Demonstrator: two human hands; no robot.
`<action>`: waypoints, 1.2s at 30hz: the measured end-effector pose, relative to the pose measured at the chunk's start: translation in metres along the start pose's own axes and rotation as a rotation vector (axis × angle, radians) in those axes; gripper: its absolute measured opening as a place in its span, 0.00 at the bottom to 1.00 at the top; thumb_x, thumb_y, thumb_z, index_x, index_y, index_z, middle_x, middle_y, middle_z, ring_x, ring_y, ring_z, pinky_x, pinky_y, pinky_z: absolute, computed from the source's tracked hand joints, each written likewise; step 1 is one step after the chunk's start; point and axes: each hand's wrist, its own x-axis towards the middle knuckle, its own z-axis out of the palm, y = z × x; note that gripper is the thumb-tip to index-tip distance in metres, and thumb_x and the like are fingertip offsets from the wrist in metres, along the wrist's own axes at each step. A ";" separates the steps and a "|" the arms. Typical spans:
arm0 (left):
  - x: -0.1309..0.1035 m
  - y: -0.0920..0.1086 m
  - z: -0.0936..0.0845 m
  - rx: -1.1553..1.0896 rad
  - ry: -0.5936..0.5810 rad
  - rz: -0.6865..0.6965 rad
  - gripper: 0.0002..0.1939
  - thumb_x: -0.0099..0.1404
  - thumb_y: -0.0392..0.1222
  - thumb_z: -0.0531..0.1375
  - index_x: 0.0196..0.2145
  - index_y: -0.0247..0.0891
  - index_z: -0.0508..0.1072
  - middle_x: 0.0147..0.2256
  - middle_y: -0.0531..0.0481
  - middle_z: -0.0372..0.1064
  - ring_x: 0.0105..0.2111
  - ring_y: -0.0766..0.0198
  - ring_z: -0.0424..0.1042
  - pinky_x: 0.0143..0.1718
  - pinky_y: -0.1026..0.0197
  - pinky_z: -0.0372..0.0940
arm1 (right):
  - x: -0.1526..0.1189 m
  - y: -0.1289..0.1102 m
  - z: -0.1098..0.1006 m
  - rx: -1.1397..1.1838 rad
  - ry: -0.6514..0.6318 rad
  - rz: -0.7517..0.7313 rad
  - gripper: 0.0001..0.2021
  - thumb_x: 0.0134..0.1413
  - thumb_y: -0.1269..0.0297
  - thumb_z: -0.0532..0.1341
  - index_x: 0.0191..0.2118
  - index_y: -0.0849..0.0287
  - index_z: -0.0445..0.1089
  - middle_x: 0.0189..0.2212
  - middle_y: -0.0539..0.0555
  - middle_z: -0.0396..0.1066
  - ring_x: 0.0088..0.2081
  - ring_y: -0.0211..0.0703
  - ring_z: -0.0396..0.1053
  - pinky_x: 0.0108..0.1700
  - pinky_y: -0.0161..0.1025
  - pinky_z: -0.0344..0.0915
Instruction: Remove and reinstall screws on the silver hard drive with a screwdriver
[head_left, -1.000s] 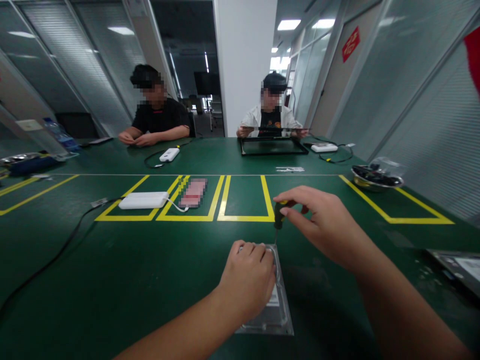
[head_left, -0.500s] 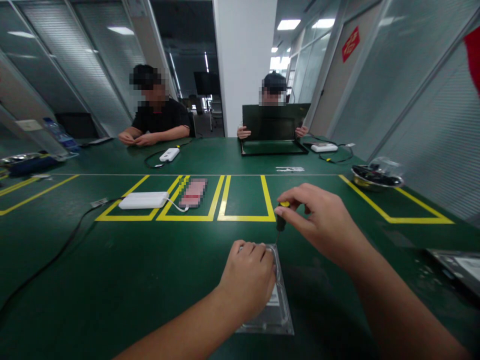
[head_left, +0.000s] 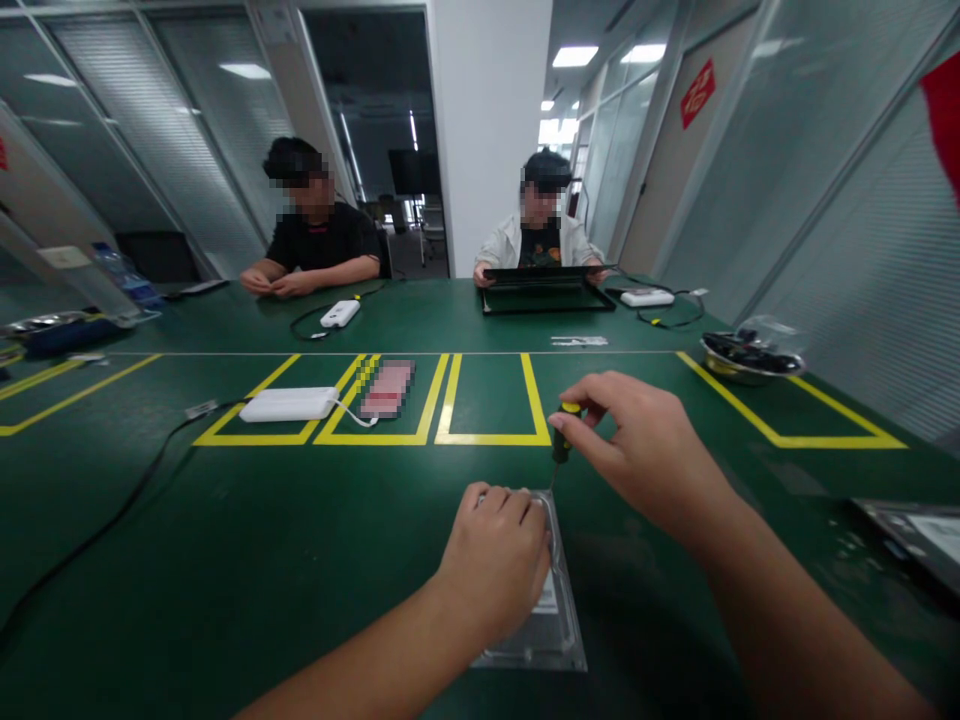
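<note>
A silvery hard drive [head_left: 551,635] lies flat on the green table, its label partly covered. Across its far part rests my left hand [head_left: 499,550], fingers curled closed over the drive and gripping it. My right hand [head_left: 630,435] pinches a screwdriver [head_left: 562,440] with a dark handle and a yellow top. The screwdriver stands nearly upright, its thin shaft meeting the drive's far right corner. The tip is too small to make out, and so is any screw beneath it.
To the right lies another drive [head_left: 915,535]; behind it stands a metal bowl [head_left: 750,365] of dark items. A white power strip [head_left: 289,403] and a pink phone [head_left: 390,388] lie left. Opposite sit two people, one holding a dark panel [head_left: 547,272] over a frame.
Across the table, a person has tilted the dark panel down towards the frame. My hands, the screwdriver and the hard drive stay almost where they were.
</note>
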 end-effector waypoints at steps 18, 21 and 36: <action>-0.002 0.000 0.002 -0.009 0.003 0.000 0.09 0.68 0.40 0.55 0.44 0.38 0.73 0.42 0.46 0.73 0.42 0.52 0.69 0.46 0.45 0.58 | -0.001 0.000 0.003 -0.073 0.008 0.036 0.06 0.58 0.65 0.66 0.38 0.61 0.70 0.34 0.51 0.67 0.35 0.41 0.65 0.36 0.37 0.58; -0.001 0.000 0.001 0.000 -0.002 0.003 0.10 0.69 0.40 0.55 0.44 0.38 0.73 0.42 0.47 0.73 0.42 0.52 0.69 0.46 0.45 0.59 | -0.001 0.000 0.002 -0.069 0.007 0.028 0.06 0.58 0.65 0.66 0.38 0.61 0.70 0.34 0.51 0.67 0.36 0.41 0.65 0.36 0.37 0.58; 0.000 -0.001 0.002 -0.002 -0.003 0.000 0.09 0.68 0.40 0.55 0.43 0.38 0.73 0.41 0.47 0.73 0.41 0.52 0.69 0.45 0.45 0.59 | 0.000 0.003 0.001 0.063 0.029 -0.065 0.08 0.58 0.72 0.63 0.43 0.61 0.75 0.40 0.53 0.71 0.42 0.41 0.69 0.46 0.38 0.64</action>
